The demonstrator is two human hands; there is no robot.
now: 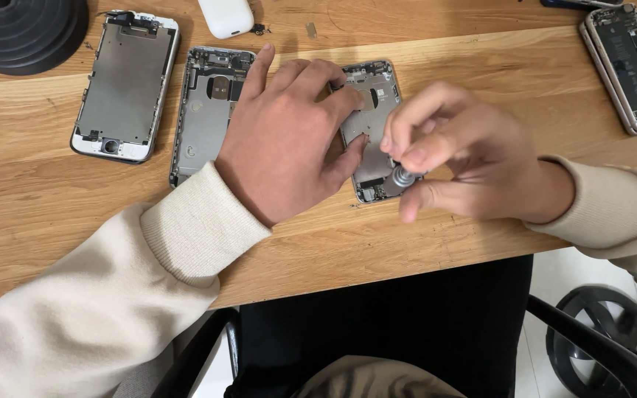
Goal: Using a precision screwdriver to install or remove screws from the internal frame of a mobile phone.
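An opened phone housing [374,118] lies on the wooden table [53,199], its inner metal frame facing up. My left hand [289,140] rests flat on its left side, fingers spread and pressing it down. My right hand [466,158] hovers over the housing's lower right corner, fingers pinched round a small screwdriver whose ribbed metal cap [402,176] shows; the tip is hidden. A second gutted phone housing [202,110] lies just left of my left hand, partly under it.
A detached phone screen assembly [125,85] lies at the left, its metal back up. A black round object [23,33] sits at the far left corner, a white case [226,16] at the top, another opened phone [628,66] at the far right. Chair arms show below the table edge.
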